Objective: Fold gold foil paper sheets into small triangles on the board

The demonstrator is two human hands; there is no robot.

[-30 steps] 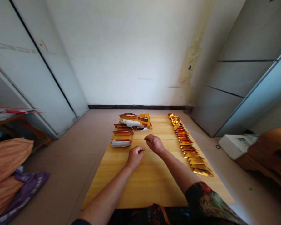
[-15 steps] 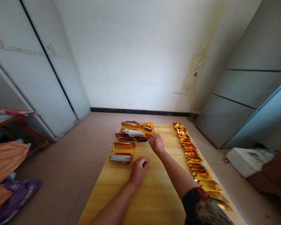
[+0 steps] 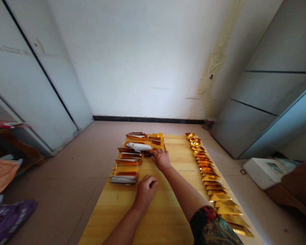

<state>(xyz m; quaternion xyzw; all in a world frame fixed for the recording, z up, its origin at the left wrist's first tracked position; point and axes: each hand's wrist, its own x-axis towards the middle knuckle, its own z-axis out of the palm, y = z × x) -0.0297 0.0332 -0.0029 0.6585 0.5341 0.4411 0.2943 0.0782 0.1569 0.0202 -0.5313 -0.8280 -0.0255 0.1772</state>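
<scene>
My right hand (image 3: 162,159) reaches to the right side of the far-left group of gold foil packets. Its fingers are bent together at a dark, flat edge; what they grip there is hidden. Beside those fingertips lies a white roll-shaped bundle (image 3: 139,146) across the foil. My left hand (image 3: 146,190) rests closer to me over the tabletop, fingers curled in to the thumb, and whatever may be inside is hidden. To its left stands a stack of foil packets with pale edges (image 3: 123,179). More gold packets (image 3: 127,166) sit just behind that stack.
A long overlapping row of gold foil packets (image 3: 210,178) runs down the right edge of the wooden table (image 3: 165,217). A white box (image 3: 261,173) stands on the floor at right, and a purple bag (image 3: 12,217) lies at lower left. A white wall rises beyond.
The view has shifted a little, so the table items sit slightly further left. My right hand has drawn slightly toward me at the foil group; my left hand stays curled.
</scene>
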